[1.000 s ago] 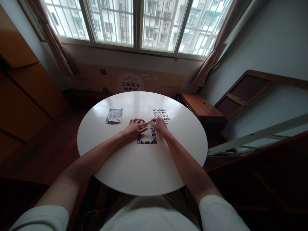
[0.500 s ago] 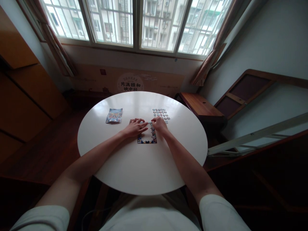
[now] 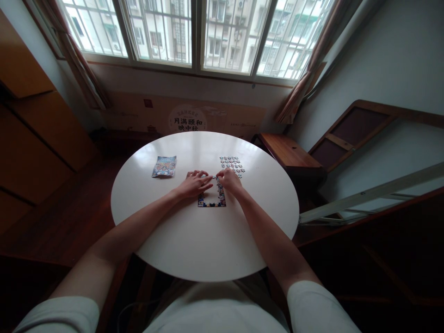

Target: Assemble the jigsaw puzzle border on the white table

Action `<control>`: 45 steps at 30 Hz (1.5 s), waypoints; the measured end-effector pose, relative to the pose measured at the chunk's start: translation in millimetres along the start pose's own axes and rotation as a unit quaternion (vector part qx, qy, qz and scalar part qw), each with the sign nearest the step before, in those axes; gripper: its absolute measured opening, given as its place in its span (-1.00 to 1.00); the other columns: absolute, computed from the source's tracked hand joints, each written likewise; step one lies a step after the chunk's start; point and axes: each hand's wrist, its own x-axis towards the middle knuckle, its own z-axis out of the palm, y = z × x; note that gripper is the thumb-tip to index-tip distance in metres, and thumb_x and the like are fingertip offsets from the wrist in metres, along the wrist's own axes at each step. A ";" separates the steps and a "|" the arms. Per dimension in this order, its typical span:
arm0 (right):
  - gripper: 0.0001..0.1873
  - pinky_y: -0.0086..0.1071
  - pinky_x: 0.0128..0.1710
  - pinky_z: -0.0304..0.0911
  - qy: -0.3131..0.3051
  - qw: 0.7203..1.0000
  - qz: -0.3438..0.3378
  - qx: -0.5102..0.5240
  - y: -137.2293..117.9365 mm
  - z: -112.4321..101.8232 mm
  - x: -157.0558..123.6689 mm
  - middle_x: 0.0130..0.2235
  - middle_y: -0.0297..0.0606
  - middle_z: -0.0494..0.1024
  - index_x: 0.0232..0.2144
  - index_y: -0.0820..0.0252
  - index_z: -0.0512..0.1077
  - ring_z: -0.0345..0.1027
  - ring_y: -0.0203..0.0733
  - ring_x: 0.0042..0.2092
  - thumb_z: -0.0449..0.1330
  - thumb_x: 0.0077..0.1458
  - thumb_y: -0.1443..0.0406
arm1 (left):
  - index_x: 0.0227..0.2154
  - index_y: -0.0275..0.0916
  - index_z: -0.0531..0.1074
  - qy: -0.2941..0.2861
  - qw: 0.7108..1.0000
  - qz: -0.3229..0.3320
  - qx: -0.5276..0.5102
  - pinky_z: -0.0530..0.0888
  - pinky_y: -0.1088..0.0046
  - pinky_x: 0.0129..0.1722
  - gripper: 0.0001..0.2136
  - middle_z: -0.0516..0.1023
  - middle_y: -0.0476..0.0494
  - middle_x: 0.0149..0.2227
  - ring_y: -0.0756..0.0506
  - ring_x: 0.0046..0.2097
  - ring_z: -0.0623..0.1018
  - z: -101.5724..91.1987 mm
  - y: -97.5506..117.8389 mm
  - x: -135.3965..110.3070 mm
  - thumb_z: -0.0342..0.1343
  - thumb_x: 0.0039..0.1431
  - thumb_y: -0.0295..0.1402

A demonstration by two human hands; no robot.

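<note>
A partly joined jigsaw puzzle (image 3: 212, 204) lies on the white round table (image 3: 203, 247), its bottom and right borders showing around a bare middle. My left hand (image 3: 194, 184) rests over its upper left part with fingers spread, hiding that side. At the top right corner of the puzzle, my right hand (image 3: 229, 179) has thumb and forefinger pinched together; whatever is between them is too small to make out. Beyond the right hand, several loose puzzle pieces (image 3: 231, 162) are laid out in rows.
A colourful picture sheet or packet (image 3: 164, 166) lies at the table's left. Behind the table's right side stands a wooden stool or low table (image 3: 289, 150). Wooden cabinets (image 3: 38, 138) line the left, and a barred window (image 3: 194, 37) is ahead.
My right hand has shifted very slightly left along the puzzle's top edge, its fingers still pinched. My left hand stays almost in place.
</note>
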 end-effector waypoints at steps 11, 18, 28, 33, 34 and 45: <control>-0.73 -0.39 -0.15 0.27 0.010 1.000 -0.002 -0.012 0.8 -3.5 -0.5 -0.11 -0.18 0.53 -0.27 0.09 0.61 0.41 -0.15 -0.14 0.09 0.11 0.34 | 0.01 -0.12 0.44 0.084 0.995 -0.020 -0.048 0.27 0.22 -0.02 -0.53 0.49 -0.17 -0.05 -0.16 -0.04 0.44 -19.3 -10.5 -5.4 -0.23 0.33 0.00; -0.72 -0.37 -0.18 0.27 0.003 1.000 -0.002 -0.014 0.7 -2.9 -1.6 -0.11 -0.18 0.51 -0.28 0.08 0.61 0.41 -0.13 -0.15 0.08 0.11 0.33 | -0.09 -0.06 0.52 0.047 0.998 -0.005 -0.047 0.28 0.22 -0.05 -0.56 0.50 -0.13 -0.07 -0.16 -0.07 0.45 -19.9 -12.0 -9.4 -0.19 0.31 0.01; -0.68 -0.36 -0.15 0.27 -0.007 1.000 0.015 -0.021 6.1 2.8 2.0 -0.03 -0.09 0.48 -0.16 0.15 0.57 0.41 -0.11 -0.12 0.05 0.16 0.36 | 0.15 0.16 0.29 -0.013 1.000 0.013 -0.013 0.14 0.18 0.07 -0.55 0.34 -0.06 0.13 -0.21 0.13 0.25 -5.4 -6.9 -2.2 -0.31 0.32 0.02; -0.68 -0.38 -0.15 0.26 -0.009 0.999 0.017 -0.032 4.7 2.3 1.0 -0.03 -0.12 0.50 -0.18 0.12 0.59 0.42 -0.12 -0.11 0.06 0.15 0.34 | 0.15 0.14 0.28 -0.017 1.000 0.018 0.004 0.11 0.16 0.08 -0.53 0.32 -0.07 0.14 -0.22 0.13 0.24 -2.0 -6.9 -1.3 -0.32 0.31 0.05; -0.68 -0.39 -0.15 0.26 -0.010 0.999 0.019 -0.033 4.3 1.8 0.7 -0.03 -0.13 0.50 -0.18 0.12 0.59 0.42 -0.12 -0.11 0.06 0.14 0.34 | 0.16 0.14 0.28 -0.016 1.000 0.020 0.006 0.11 0.16 0.08 -0.52 0.32 -0.07 0.14 -0.23 0.13 0.24 -1.8 -7.0 -1.5 -0.33 0.31 0.05; -0.67 -0.39 -0.15 0.26 -0.016 0.999 0.026 -0.038 2.5 -0.1 -0.3 -0.04 -0.18 0.52 -0.16 0.09 0.58 0.43 -0.15 -0.11 0.05 0.14 0.33 | 0.15 0.12 0.29 -0.014 1.000 0.013 0.015 0.12 0.17 0.08 -0.52 0.33 -0.09 0.13 -0.23 0.12 0.24 -3.3 -5.6 -2.2 -0.33 0.31 0.05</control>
